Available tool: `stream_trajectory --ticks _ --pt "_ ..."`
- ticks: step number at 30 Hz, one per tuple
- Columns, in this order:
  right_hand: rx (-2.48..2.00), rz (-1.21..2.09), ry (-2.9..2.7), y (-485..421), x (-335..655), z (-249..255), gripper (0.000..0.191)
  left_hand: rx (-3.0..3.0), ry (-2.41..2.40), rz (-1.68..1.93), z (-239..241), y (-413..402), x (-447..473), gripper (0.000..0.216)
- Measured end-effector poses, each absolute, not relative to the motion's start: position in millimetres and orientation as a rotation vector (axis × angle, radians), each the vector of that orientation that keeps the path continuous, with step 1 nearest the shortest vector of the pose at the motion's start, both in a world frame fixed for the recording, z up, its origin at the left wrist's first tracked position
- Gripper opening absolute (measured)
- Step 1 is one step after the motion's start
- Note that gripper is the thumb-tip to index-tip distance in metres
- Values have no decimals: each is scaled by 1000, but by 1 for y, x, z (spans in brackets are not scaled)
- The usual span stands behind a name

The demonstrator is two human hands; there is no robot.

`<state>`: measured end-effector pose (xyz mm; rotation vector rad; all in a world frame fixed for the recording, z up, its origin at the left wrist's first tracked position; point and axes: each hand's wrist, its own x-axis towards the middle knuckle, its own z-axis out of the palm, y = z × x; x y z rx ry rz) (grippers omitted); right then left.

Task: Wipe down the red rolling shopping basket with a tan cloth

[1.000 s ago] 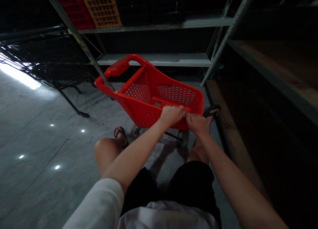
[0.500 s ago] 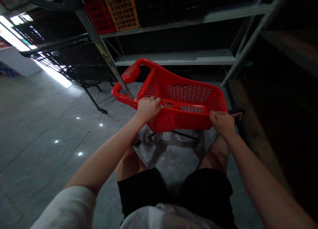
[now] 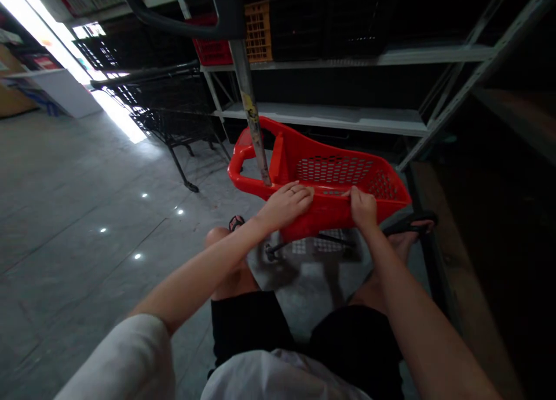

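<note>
A small red plastic shopping cart (image 3: 330, 212) with perforated sides stands between my knees. Fingers bent over its near rim, my left hand (image 3: 287, 204) presses a small tan piece (image 3: 310, 190) against it; most of that piece is hidden, and whether it is cloth or sponge I cannot tell. My right hand (image 3: 363, 206) is closed on the same rim, farther right, with the thumb toward the inside. A worn metal pole (image 3: 252, 107) with a yellow patch rises from the cart's left end to a dark handle loop (image 3: 186, 28).
Behind the cart is a white metal shelf rack (image 3: 330, 115) bearing a red crate (image 3: 212, 48) and an orange crate (image 3: 259, 32). A black wire cart (image 3: 169, 107) stands at left. My sandalled foot (image 3: 412, 223) is right of the red cart, near a low ledge (image 3: 456, 272).
My right hand has slid left along the rim from the cart's corner, closer to my left hand. My left hand has turned flatter. The view has swung left, shifting the pole and cart rightward.
</note>
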<state>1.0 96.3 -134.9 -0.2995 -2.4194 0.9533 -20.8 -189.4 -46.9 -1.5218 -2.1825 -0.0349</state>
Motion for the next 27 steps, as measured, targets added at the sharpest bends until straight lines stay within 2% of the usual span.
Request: stream_trajectory --ticks 3,5,8,11,13,15,19,23,27 --pt "-305 938 -2431 109 -1 -140 70 -1265 -2071 -319 -30 -276 -14 24" --pt "-390 783 -2501 105 -2 -136 64 -959 -2091 -443 -18 -304 -12 27" --pt "-400 476 -2662 67 -1 -115 55 -787 -2219 -542 -7 -293 -8 26" --pt "-138 386 -2766 4 1 -89 54 -745 -2312 -434 -5 -248 3 15" --pt "-122 417 -2735 -29 2 -76 57 -727 -2349 -284 -7 -215 15 12" --pt "-197 425 -2690 -42 1 -68 56 -734 -2385 -166 -10 -188 25 17" --pt "-240 637 -2654 -15 -4 -63 53 -838 -2408 -114 -11 -160 32 22" --pt "-277 985 -2539 23 -8 -68 49 -1126 -2289 -131 -1 -172 31 25" --pt "-318 1092 -2467 46 -7 -79 46 -1489 -2152 -259 13 -202 27 28"
